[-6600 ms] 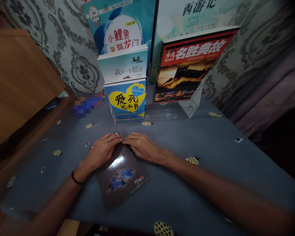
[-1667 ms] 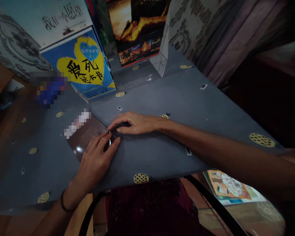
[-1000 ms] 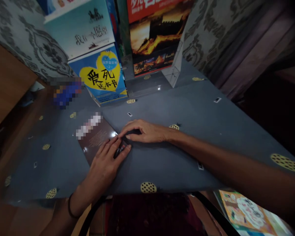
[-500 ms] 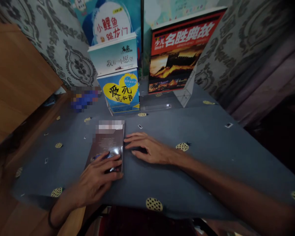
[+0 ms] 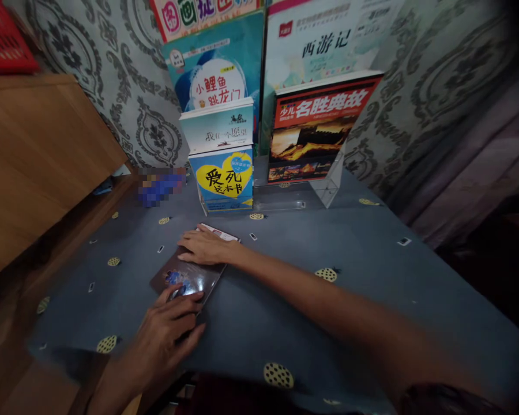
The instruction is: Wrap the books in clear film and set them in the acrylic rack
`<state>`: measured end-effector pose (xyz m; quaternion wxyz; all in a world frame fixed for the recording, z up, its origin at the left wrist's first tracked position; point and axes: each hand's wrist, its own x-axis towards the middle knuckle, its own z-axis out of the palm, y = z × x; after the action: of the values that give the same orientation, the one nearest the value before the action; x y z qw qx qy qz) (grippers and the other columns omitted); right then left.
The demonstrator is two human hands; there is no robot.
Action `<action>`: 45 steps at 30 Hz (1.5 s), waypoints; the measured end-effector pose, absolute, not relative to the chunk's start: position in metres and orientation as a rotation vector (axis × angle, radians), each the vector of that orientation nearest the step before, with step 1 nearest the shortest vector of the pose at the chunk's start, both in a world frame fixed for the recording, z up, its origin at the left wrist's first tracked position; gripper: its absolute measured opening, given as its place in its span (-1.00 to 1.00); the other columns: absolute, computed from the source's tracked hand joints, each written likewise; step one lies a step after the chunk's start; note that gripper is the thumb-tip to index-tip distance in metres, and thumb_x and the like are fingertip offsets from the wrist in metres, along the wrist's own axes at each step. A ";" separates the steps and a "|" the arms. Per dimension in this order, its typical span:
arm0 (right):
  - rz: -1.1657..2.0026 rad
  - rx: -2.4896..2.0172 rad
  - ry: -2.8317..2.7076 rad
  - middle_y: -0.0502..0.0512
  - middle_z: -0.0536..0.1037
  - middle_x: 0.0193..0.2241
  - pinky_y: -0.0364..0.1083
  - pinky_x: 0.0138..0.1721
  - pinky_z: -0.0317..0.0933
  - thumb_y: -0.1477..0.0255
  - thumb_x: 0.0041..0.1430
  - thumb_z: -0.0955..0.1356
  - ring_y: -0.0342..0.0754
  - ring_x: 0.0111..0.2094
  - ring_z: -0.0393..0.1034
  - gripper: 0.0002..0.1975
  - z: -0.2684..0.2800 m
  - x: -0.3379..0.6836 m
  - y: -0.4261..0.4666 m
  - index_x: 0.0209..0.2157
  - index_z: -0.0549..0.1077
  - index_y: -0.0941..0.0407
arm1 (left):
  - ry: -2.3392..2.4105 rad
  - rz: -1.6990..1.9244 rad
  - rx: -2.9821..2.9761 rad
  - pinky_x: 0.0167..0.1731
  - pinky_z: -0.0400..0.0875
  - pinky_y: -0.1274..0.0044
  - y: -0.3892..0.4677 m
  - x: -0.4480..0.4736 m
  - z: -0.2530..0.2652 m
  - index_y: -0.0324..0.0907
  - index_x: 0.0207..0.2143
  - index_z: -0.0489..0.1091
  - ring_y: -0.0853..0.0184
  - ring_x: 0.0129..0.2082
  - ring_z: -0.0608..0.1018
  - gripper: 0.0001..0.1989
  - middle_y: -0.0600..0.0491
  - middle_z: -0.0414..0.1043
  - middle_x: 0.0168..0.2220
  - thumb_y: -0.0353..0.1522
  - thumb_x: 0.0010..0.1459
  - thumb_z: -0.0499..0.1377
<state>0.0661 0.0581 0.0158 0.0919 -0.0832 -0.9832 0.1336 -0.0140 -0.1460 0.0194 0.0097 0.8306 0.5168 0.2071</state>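
On the near side, the left hand point(image 5: 163, 328) spreads its fingers on a dark book point(image 5: 179, 276) lying under both hands; the right hand point(image 5: 205, 246) rests across its far end, fingers parted. Uneven pressure could skew it; a forward shove might bump the blue-and-yellow book point(image 5: 225, 180) beyond.

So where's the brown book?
Head view: the brown book is on the table, left of centre, in front of the yellow-heart book, with right hand and left hand over it.

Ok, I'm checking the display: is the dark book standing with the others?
No, the dark book lies on the table, with the right hand over its upper part.
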 end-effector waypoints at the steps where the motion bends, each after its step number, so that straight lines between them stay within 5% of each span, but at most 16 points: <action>1: 0.387 -0.274 -2.919 0.31 0.49 0.13 0.20 0.29 0.01 0.27 0.40 0.28 0.12 0.20 0.33 -0.62 0.014 0.065 0.059 0.09 0.44 0.24 | 1.626 0.680 2.608 0.28 0.23 0.30 -0.147 -0.014 0.018 -0.13 -0.39 0.42 0.31 0.00 0.61 -0.80 0.11 0.61 -0.24 -0.47 0.32 0.13; 14: -0.021 -1.040 -2.712 0.33 0.51 -0.01 0.10 0.02 0.28 0.30 0.41 0.23 0.19 0.02 0.35 -0.56 -0.001 0.185 0.028 0.17 0.39 0.26 | 1.818 0.716 2.788 0.02 0.50 0.19 -0.139 -0.038 0.009 -0.15 -0.34 0.48 0.18 -0.07 0.66 -0.79 0.03 0.65 -0.14 -0.40 0.34 0.09; 21: -0.013 -1.052 -2.727 0.39 0.53 -0.05 0.19 -0.02 0.34 0.34 0.37 0.24 0.23 -0.03 0.40 -0.60 0.004 0.213 0.001 0.09 0.45 0.29 | 1.866 0.770 2.602 0.10 0.46 0.19 -0.130 -0.036 0.005 -0.14 -0.43 0.45 0.22 -0.06 0.65 -0.73 0.02 0.64 -0.16 -0.37 0.34 0.08; 25: 0.278 -0.643 -2.762 0.32 0.42 0.19 0.16 0.20 0.21 0.37 0.40 0.24 0.17 0.22 0.28 -0.66 0.019 0.189 -0.002 0.08 0.46 0.21 | 1.912 0.758 2.699 0.05 0.50 0.23 -0.131 -0.028 0.000 -0.15 -0.35 0.44 0.19 -0.03 0.63 -0.80 0.01 0.60 -0.17 -0.38 0.34 0.08; 31: 0.720 -0.179 -2.787 0.28 0.36 0.27 0.13 0.37 -0.05 0.16 0.46 0.16 0.03 0.35 0.13 -0.46 0.021 0.133 -0.007 0.27 0.28 0.20 | 1.937 0.824 2.788 -0.04 0.53 0.32 -0.131 -0.022 -0.003 -0.15 -0.17 0.42 0.22 -0.13 0.63 -0.84 -0.03 0.56 -0.16 -0.41 0.33 0.04; 45: 0.704 -0.226 -2.797 0.29 0.36 0.27 0.14 0.40 -0.13 0.07 0.41 0.18 0.05 0.36 0.12 -0.40 0.006 0.127 0.012 0.25 0.32 0.22 | 2.008 0.819 2.665 -0.13 0.48 0.41 -0.132 -0.018 -0.001 -0.13 -0.19 0.39 0.21 -0.09 0.58 -0.86 -0.01 0.53 -0.18 -0.43 0.36 0.04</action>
<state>0.1269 0.0118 0.0059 0.1242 -0.0774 -0.9593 0.2415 -0.0177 -0.1322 -0.0012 -0.1468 0.7673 0.5780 0.2359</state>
